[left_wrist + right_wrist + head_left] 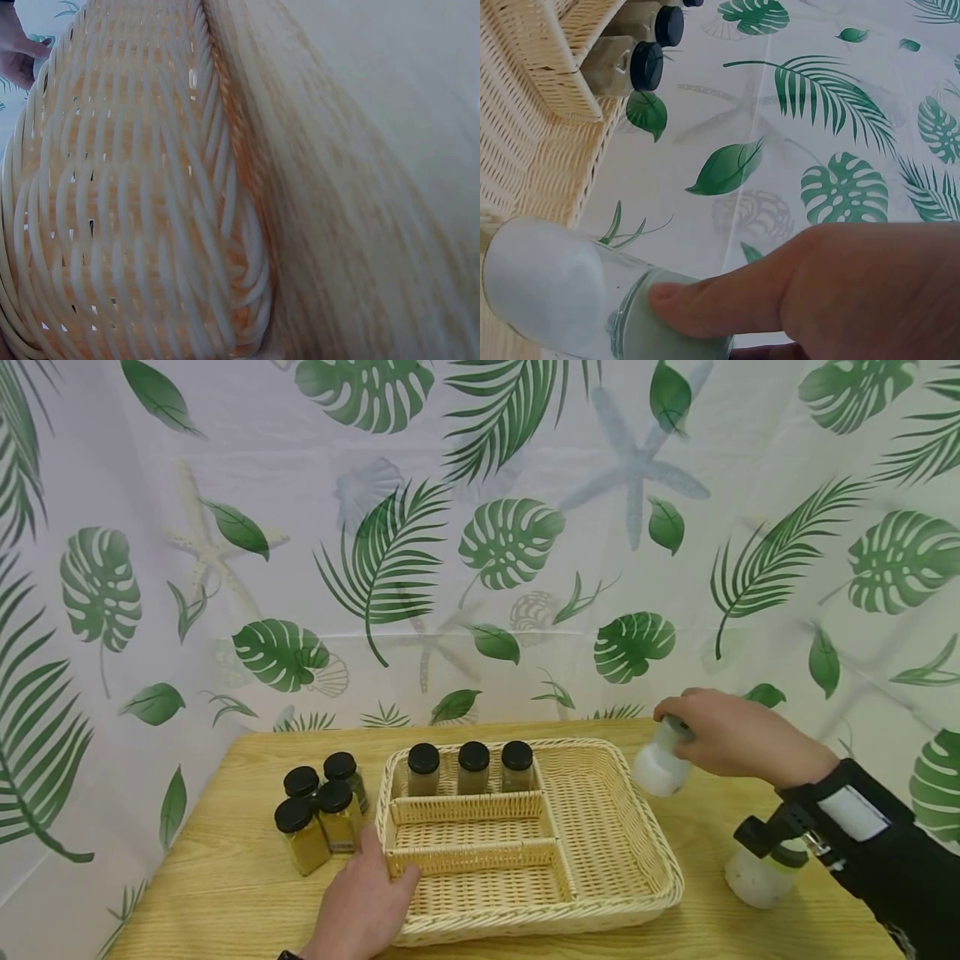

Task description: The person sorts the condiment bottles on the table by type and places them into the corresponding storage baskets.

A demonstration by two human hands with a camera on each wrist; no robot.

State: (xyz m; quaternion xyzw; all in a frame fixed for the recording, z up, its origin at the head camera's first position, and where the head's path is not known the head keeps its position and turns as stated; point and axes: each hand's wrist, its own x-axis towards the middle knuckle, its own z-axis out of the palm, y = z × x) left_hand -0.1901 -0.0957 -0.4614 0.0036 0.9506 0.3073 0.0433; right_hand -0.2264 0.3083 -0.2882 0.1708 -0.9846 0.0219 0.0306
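My right hand (pixel 716 731) holds a clear jar (pixel 660 767) of white contents by its pale green lid (pixel 667 319). The jar is tilted, just beyond the right rim of the wicker basket (pixel 667 868). In the right wrist view the thumb (pixel 705 304) presses on the lid's side; the other fingers are mostly hidden. At the basket's left front side my left hand (pixel 363 902) grips the rim, thumb over the edge. The left wrist view shows the basket's woven outer wall (pixel 120 187). Three black-capped spice jars (pixel 473 768) stand in the rear left compartment.
Several black-capped jars (pixel 306 852), some with yellow contents, cluster on the table left of the basket. Another jar of white contents (pixel 757 877) stands at right, under the right forearm. A leaf-print cloth (pixel 480 677) hangs behind the wooden table (pixel 217 860).
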